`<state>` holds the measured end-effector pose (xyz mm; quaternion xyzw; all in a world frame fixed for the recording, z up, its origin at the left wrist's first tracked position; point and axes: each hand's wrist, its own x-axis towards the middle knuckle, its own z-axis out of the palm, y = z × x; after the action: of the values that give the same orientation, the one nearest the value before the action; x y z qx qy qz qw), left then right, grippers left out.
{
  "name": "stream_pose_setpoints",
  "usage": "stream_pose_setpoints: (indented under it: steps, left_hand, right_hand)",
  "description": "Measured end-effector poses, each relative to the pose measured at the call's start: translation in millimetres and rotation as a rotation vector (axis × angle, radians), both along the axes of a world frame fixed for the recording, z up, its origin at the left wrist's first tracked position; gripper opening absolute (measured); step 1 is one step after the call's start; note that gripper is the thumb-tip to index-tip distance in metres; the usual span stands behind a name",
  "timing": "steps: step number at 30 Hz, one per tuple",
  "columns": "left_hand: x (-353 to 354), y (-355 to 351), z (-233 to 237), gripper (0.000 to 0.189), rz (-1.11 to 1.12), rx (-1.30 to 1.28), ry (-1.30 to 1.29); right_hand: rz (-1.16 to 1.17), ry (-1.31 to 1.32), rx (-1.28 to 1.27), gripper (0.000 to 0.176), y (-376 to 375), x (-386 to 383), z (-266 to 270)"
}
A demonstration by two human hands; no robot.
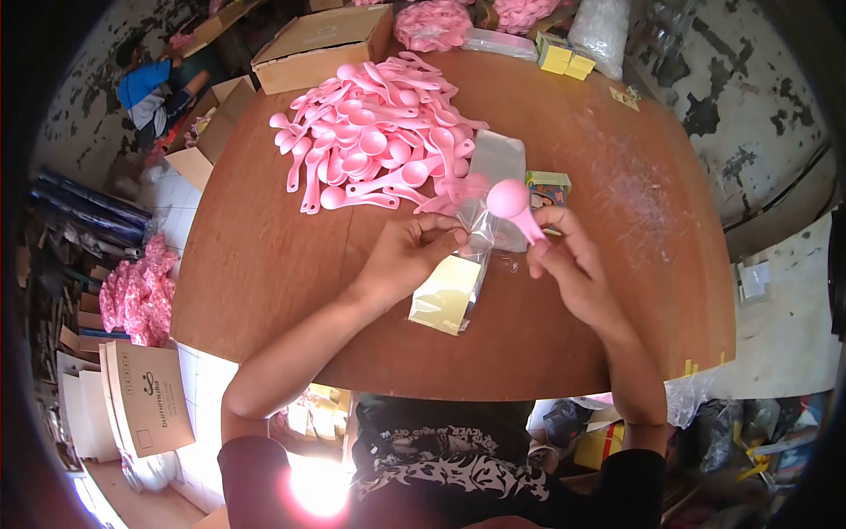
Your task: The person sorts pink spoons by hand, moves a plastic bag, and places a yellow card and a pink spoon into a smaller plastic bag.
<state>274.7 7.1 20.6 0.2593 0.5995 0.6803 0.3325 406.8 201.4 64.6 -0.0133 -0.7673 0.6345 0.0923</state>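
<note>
Pink plastic long-handled spoon point(509, 201): raised in front of the person, just right of the clear bag's mouth; bowl end up and away, handle end toward the body. Contact with the bag: can't tell.
Right hand point(571, 262): thumb and fingers pinched on the spoon's handle, bowl left free.
Left hand point(410, 256): thumb and fingertips closed on the upper part of a clear, thin plastic bag point(480, 220).
Yellow rectangular card point(446, 293): at the lower part of that bag, below the left hand, slightly tilted; bag edge shows along its right side.
Spoon pile point(374, 132): big loose heap of the same pink spoons, far side of the table, left of centre, handles every way.
Flat clear plastic sheets point(499, 159): right of the pile, beyond both hands.
Small printed multicolour box point(550, 187): just beyond the right hand.
Brown wooden table point(273, 291): under all of this; clear plastic scraps point(641, 198) scattered on its right side.
Far edge: brown cardboard box point(326, 44) behind the pile, small yellow boxes point(564, 57) farther right.
Co-worker in blue top point(145, 88): far left, off the table.
</note>
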Motion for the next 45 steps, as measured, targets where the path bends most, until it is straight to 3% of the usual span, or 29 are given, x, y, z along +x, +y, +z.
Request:
stream_pose_setpoints:
  steps: [4, 7, 14, 16, 19, 23, 26, 28, 36, 38, 42, 44, 45]
  left_hand:
    - [5, 0, 6, 0.021, -0.084, -0.141, 0.039]
    - [3, 0, -2, 0.020, -0.153, -0.123, 0.136]
    - [7, 0, 4, 0.012, -0.216, -0.109, 0.193]
    - [4, 1, -2, 0.018, -0.283, 0.009, 0.227]
    - [7, 0, 1, 0.023, -0.317, -0.034, 0.221]
    - [16, 3, 0, 0.019, -0.290, 0.000, 0.301]
    - [22, 3, 6, 0.027, -0.257, 0.005, 0.317]
    - [24, 1, 15, 0.032, -0.241, -0.092, 0.143]
    - [27, 3, 4, 0.035, -0.179, 0.015, 0.236]
    - [28, 3, 5, 0.035, -0.149, 0.041, 0.271]
    - [24, -1, 7, 0.033, -0.172, 0.032, 0.265]
    - [25, -1, 9, 0.034, -0.192, 0.023, 0.278]
    - [30, 0, 12, 0.037, -0.110, 0.131, 0.268]
  right_hand:
    - [-0.105, 0.249, 0.015, 0.018, 16, 0, 10]
    - [-0.144, 0.280, 0.055, 0.018, 29, 0, 8]
    - [-0.226, 0.211, 0.116, 0.018, 41, -3, 8]
    - [-0.190, 0.127, 0.134, 0.019, 39, 0, 17]
    - [-0.112, 0.050, 0.133, 0.021, 37, -1, 13]
    - [-0.132, 0.038, 0.087, 0.024, 22, -3, 14]
    - [-0.215, 0.062, 0.007, 0.026, 12, -4, 17]
    - [-0.228, 0.050, 0.037, 0.027, 9, -5, 16]
    - [-0.273, 0.152, 0.087, 0.022, -5, -9, 6]
    - [-0.165, 0.342, 0.584, 0.018, -5, -8, 6]
    - [-0.098, 0.302, 0.297, 0.015, -14, -9, 4]
    - [-0.122, 0.059, 0.017, 0.010, -17, -8, 24]
    - [-0.224, 0.207, 0.191, 0.009, -17, -7, 38]
